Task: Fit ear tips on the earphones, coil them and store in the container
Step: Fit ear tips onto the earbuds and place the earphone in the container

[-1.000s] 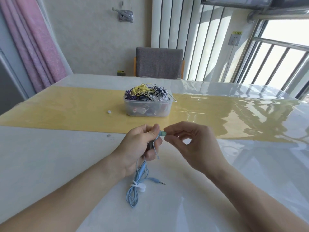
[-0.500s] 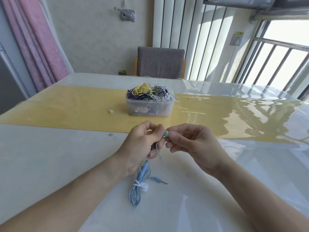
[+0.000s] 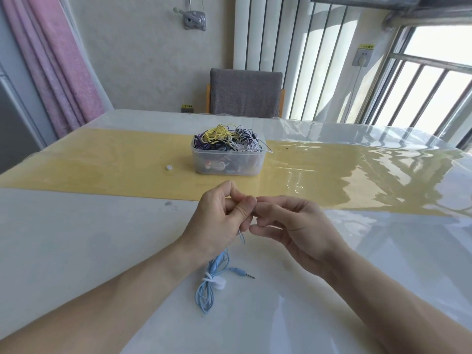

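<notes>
Where a teal tip showed 0.5 s ago, fingers now hide it; left hand (image 3: 219, 223) pinches the earphone cable (image 3: 208, 284), right hand (image 3: 288, 226) pinching at it too. Container (image 3: 228, 163) at 12 o'clock holds tangled earphones.

A single head-worn wide-angle camera looks forward and down across the table (image 3: 76, 251). The person's left hand (image 3: 219, 221) and right hand (image 3: 293, 231) sit close below it, mid-frame; the chair (image 3: 245, 93) and window (image 3: 421, 85) lie well beyond.
</notes>
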A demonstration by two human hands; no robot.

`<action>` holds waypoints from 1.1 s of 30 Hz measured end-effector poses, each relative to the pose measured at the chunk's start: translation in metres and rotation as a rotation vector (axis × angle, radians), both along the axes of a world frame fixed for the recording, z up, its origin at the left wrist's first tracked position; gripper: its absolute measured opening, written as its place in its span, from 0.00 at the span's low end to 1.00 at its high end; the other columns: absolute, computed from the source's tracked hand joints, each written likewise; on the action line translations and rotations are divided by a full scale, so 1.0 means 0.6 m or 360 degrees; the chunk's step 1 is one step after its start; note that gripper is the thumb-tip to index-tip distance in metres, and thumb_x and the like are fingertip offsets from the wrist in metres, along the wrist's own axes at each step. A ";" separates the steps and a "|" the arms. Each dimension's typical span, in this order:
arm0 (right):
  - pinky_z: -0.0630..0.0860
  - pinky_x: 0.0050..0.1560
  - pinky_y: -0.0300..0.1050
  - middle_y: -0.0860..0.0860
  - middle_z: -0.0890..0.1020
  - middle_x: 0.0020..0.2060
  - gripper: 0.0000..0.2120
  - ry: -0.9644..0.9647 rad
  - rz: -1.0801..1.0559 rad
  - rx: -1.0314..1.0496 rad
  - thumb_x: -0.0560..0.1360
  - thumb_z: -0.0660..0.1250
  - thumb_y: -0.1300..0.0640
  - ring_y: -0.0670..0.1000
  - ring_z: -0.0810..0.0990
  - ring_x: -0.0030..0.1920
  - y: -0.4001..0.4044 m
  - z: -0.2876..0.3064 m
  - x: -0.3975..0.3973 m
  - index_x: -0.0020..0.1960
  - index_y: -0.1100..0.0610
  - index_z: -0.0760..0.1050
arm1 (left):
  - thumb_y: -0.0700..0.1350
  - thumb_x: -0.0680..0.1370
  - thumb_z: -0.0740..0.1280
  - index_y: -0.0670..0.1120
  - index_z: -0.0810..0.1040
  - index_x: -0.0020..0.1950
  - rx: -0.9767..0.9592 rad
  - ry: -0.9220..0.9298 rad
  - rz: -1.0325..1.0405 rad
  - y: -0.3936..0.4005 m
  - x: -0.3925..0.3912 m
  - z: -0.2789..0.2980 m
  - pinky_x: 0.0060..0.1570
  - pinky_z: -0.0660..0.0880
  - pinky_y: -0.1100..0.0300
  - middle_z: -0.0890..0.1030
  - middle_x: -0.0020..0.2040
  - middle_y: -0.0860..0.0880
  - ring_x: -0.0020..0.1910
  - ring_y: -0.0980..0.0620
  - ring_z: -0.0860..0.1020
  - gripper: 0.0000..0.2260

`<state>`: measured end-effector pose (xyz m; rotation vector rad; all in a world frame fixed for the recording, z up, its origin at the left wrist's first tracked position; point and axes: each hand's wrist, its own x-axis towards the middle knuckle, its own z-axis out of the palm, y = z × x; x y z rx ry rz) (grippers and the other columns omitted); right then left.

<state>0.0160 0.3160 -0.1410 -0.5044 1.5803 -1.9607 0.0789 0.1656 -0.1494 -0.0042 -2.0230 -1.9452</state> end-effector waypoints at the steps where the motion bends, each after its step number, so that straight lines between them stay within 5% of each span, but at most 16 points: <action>1: 0.81 0.44 0.41 0.64 0.80 0.40 0.13 -0.0098 0.0083 -0.0060 0.74 0.70 0.62 0.56 0.81 0.44 0.001 0.002 -0.002 0.53 0.73 0.80 | 0.45 0.77 0.66 0.44 0.68 0.40 0.0087 0.0001 -0.0041 0.001 0.002 0.002 0.28 0.67 0.64 0.73 0.26 0.49 0.26 0.54 0.67 0.09; 6: 0.76 0.53 0.47 0.67 0.80 0.44 0.11 0.0044 0.0292 -0.0021 0.77 0.70 0.57 0.63 0.78 0.50 0.008 0.003 -0.013 0.45 0.66 0.80 | 0.46 0.75 0.65 0.40 0.68 0.43 0.0220 -0.0014 -0.0252 0.000 0.006 0.012 0.24 0.64 0.64 0.77 0.28 0.45 0.21 0.53 0.67 0.10; 11: 0.78 0.57 0.56 0.65 0.80 0.44 0.09 -0.0018 0.0225 -0.0108 0.75 0.72 0.61 0.65 0.77 0.50 0.008 -0.003 -0.019 0.50 0.67 0.81 | 0.43 0.75 0.64 0.41 0.68 0.41 0.0455 -0.0123 -0.0346 0.002 0.004 0.016 0.23 0.64 0.64 0.75 0.29 0.44 0.21 0.53 0.66 0.08; 16: 0.80 0.52 0.48 0.61 0.82 0.40 0.09 0.0055 0.0281 -0.0110 0.75 0.67 0.61 0.57 0.81 0.43 0.012 0.008 -0.016 0.48 0.66 0.82 | 0.44 0.75 0.64 0.40 0.69 0.40 0.0636 -0.0196 -0.0444 0.002 0.001 0.015 0.22 0.64 0.66 0.74 0.29 0.45 0.21 0.55 0.66 0.08; 23: 0.79 0.44 0.43 0.61 0.84 0.38 0.10 0.0352 0.0061 0.0023 0.73 0.72 0.59 0.53 0.80 0.38 0.013 0.008 -0.011 0.48 0.65 0.84 | 0.44 0.75 0.64 0.41 0.68 0.40 0.0604 -0.0233 -0.0414 0.001 0.002 0.012 0.23 0.64 0.66 0.74 0.27 0.46 0.22 0.54 0.65 0.08; 33: 0.82 0.50 0.50 0.58 0.86 0.39 0.08 0.0576 -0.0059 0.0092 0.75 0.72 0.62 0.56 0.84 0.41 0.011 0.012 -0.012 0.52 0.64 0.83 | 0.46 0.73 0.66 0.42 0.72 0.42 0.0730 -0.0305 -0.0259 0.003 -0.004 0.020 0.22 0.65 0.66 0.75 0.29 0.45 0.23 0.54 0.68 0.08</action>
